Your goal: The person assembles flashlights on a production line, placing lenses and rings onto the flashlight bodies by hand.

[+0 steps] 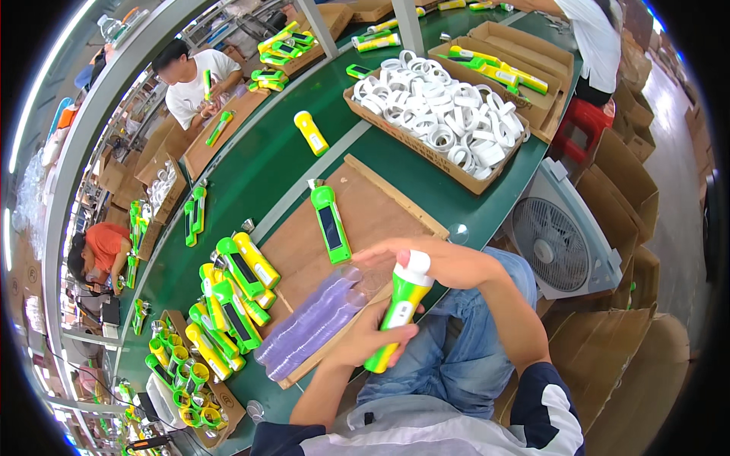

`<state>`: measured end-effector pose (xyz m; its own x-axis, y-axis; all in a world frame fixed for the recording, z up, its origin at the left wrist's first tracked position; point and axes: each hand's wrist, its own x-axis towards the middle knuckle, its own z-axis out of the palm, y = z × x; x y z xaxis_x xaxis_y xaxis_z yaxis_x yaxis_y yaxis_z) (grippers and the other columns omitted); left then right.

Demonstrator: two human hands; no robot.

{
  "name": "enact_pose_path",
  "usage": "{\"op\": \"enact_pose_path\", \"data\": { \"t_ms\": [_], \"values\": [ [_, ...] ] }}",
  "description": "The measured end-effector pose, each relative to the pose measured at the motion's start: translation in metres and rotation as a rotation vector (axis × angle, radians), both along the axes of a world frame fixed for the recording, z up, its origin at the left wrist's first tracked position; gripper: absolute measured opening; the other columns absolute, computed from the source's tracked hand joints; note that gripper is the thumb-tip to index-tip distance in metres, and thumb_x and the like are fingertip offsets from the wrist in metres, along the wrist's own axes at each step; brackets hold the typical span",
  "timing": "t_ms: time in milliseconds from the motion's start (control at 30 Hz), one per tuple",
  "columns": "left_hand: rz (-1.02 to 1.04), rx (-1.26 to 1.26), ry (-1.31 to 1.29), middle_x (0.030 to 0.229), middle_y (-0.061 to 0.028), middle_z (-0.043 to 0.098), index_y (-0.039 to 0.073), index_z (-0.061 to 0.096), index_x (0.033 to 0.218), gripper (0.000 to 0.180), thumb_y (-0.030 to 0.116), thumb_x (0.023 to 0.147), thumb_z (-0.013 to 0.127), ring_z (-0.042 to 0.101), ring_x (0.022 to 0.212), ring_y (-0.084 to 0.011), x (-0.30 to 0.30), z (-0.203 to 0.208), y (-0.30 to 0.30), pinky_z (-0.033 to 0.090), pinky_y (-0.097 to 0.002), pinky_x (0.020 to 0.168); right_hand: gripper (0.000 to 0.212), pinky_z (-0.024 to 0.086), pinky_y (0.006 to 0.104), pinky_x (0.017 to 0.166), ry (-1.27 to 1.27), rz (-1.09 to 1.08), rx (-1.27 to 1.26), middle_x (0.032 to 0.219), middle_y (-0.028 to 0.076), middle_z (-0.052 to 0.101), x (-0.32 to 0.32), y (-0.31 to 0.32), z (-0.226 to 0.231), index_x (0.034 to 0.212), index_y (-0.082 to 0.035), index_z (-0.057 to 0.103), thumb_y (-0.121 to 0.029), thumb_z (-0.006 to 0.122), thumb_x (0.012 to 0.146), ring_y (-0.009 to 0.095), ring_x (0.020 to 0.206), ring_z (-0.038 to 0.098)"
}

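In the head view, the left hand (361,338) grips a green and yellow flashlight (401,308), its fingers wrapped around the body and the thumb lying across the front. The flashlight stands tilted above the near edge of a wooden board (296,270), its head up and fitted with a white ring (415,267). The right hand (452,260) is at that ring, its fingers stretched out nearly straight and close together, pointing left; whether they press on the ring cannot be told.

Rows of clear, purplish discs (312,325) lie on the board beside the left hand, and a solar-panelled flashlight (331,226) lies farther up. Left of the board, a pile of flashlights (236,296) rests on the green table (255,186). Beyond the board's far right side stands a carton (422,148) heaped with white rings (441,106). A fan (559,235) stands right of the table.
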<state>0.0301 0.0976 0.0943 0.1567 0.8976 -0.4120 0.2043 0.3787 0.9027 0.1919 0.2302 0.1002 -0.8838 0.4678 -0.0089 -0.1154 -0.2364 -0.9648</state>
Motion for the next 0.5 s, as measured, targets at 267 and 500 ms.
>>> {"op": "enact_pose_path", "data": {
  "t_ms": [267,500],
  "values": [
    [0.066,-0.172,-0.363,0.070,-0.0049,0.057,-0.001,0.042,0.130,0.053,0.019,0.089,0.069,0.056,0.047,-0.0133,0.012,-0.005,0.005,0.045,-0.0266,0.042,0.043,0.053,0.0368,0.077,-0.133,-0.072,0.244,0.073,0.008,0.068,-0.012,0.007,-0.022,0.099,0.003,0.072,-0.035,0.051,0.097,0.019,0.070,0.065],
    [-0.006,-0.180,-1.018,0.073,-0.0071,0.046,0.006,0.034,0.137,0.058,0.021,0.090,0.065,0.048,0.047,-0.0151,-0.001,-0.019,-0.004,0.043,-0.0277,0.042,0.061,0.049,0.0341,0.091,0.183,0.070,-0.153,0.112,0.011,0.067,-0.005,0.003,-0.001,0.115,-0.001,0.067,-0.050,0.031,0.103,0.019,0.101,0.063]
  ]
}}
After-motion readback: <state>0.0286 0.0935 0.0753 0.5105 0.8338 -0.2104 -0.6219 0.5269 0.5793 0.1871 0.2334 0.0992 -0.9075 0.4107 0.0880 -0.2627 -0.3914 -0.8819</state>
